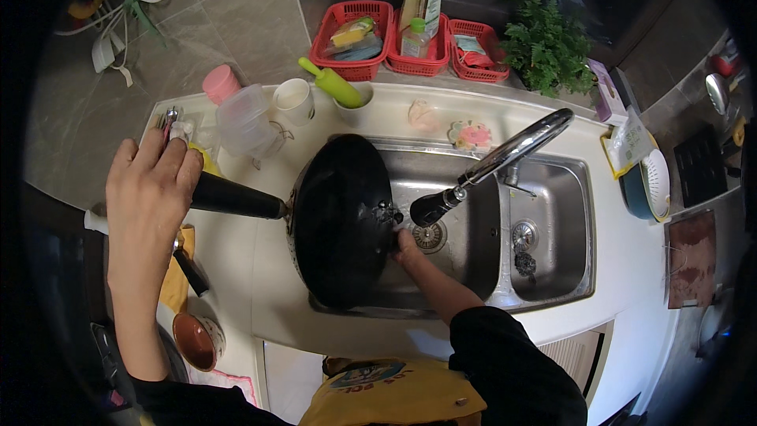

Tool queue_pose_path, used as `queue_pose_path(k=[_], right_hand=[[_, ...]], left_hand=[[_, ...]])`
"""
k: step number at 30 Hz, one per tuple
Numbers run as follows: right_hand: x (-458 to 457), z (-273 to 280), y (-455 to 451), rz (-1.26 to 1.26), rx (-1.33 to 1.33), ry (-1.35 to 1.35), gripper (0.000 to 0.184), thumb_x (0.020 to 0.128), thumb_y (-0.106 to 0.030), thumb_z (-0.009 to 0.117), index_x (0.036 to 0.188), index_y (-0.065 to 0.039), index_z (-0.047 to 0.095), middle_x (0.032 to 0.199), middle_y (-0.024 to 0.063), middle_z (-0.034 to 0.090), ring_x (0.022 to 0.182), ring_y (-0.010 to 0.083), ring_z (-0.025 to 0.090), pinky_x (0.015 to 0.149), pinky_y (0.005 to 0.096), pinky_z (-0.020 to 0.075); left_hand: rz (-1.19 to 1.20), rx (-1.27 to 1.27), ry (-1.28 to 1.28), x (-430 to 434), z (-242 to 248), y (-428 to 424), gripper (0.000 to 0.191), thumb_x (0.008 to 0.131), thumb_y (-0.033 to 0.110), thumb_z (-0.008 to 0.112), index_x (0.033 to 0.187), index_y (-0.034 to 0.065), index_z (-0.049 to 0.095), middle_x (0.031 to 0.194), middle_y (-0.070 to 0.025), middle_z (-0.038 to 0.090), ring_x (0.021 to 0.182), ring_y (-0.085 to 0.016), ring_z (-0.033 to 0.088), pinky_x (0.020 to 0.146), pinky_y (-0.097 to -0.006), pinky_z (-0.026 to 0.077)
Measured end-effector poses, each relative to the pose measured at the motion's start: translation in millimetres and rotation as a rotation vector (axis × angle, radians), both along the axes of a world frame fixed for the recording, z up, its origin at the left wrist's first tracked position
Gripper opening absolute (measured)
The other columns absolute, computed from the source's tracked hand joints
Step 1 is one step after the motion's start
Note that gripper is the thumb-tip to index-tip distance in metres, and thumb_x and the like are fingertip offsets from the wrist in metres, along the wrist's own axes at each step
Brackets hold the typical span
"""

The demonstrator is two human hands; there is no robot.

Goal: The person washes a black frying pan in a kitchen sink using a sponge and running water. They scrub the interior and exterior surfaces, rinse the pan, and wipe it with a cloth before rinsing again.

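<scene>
A large black wok (343,248) is tilted over the left basin of the stainless steel sink (473,272). My left hand (151,183) is wrapped around the wok's long black handle (236,196). At the wok's right rim is my right hand (406,247); its fingers are partly hidden in shadow, so its grip is unclear. Just above that hand hangs the black spray head of the chrome faucet (514,145). Water glistens inside the wok near its right edge. A drain strainer (429,237) shows beside my right hand.
A dark scouring pad (524,263) lies in the smaller right basin. Behind the sink stand a paper cup (294,102), a green-handled tool (337,86) in another cup, and red plastic baskets (352,71). A brown bowl (195,340) sits on the left counter.
</scene>
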State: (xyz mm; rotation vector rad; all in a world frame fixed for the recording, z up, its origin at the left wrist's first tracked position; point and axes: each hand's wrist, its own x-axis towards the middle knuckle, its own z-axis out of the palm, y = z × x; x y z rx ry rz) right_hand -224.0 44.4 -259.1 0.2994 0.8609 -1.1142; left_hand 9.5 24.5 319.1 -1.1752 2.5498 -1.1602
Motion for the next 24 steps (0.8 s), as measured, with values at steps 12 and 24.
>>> queue_pose_path(k=[12,24], right_hand=[[-134.3,159.5,41.8,-0.21,0.075,0.715,0.026,0.077,-0.03,0.065,0.061,-0.017,0.049,0.054,-0.0022,0.042,0.047,0.0121,0.041,0.043,0.0284,0.0307],[-212.8,298.0,54.8,-0.445,-0.229,1.113,0.021,0.08,-0.015,0.068,0.067,-0.014,0.051,0.053,-0.0065,0.04,0.042,0.0047,0.034,0.041,0.0209,0.025]], left_hand=[[0.335,0.329,0.211,89.1,-105.6,-16.5,0.023,0.063,-0.005,0.058,0.085,0.0034,0.057,0.093,-0.0104,0.057,0.095,-0.027,0.055,0.08,-0.0379,0.045],[0.312,0.566,0.656,82.8,-268.1,-23.1,0.031,0.058,-0.002,0.07,0.084,0.0051,0.053,0.092,-0.0092,0.054,0.089,-0.029,0.054,0.074,-0.0386,0.048]])
